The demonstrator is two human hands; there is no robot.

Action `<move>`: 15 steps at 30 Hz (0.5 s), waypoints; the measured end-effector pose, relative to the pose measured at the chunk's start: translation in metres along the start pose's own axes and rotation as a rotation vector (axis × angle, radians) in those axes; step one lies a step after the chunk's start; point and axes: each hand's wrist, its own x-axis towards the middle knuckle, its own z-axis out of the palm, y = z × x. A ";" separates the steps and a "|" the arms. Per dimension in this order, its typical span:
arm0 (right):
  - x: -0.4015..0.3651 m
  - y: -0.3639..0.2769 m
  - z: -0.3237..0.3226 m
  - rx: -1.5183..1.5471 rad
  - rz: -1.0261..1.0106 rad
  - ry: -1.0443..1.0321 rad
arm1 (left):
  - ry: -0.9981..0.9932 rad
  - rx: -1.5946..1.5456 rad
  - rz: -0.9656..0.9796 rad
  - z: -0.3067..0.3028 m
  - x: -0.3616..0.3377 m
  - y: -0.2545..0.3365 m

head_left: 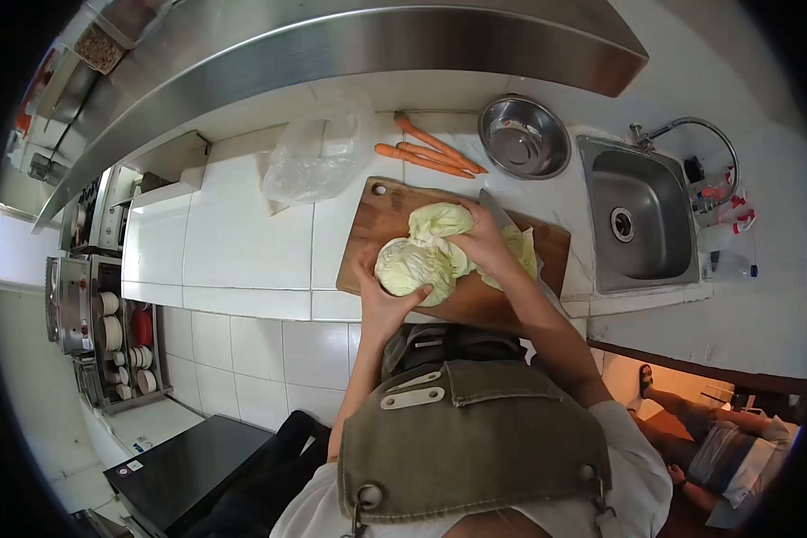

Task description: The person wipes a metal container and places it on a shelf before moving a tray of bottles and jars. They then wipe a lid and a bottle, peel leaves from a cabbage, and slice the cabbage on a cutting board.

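A pale green cabbage (411, 271) is held over the wooden cutting board (365, 235). My left hand (384, 303) wraps round its left and lower side, fingers curved against it. With my right hand (484, 240) I grip a cabbage leaf (441, 219) at the upper right of the head; the leaf stands out from it. Loose cabbage leaves (518, 251) lie on the board to the right, partly behind my right forearm. A knife (500, 212) lies along the board's right part, its handle hidden by my arm.
Several carrots (430, 154) lie behind the board, beside a clear plastic bag (318, 161). A steel bowl (524, 136) stands left of the sink (644, 224). Overhead runs a steel shelf (403, 45). Bottles (726, 235) stand right of the sink. Another person (735, 448) sits at lower right.
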 end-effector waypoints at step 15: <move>0.005 0.027 -0.040 -0.538 0.254 -0.127 | -0.295 -1.290 -0.524 -0.054 0.004 0.017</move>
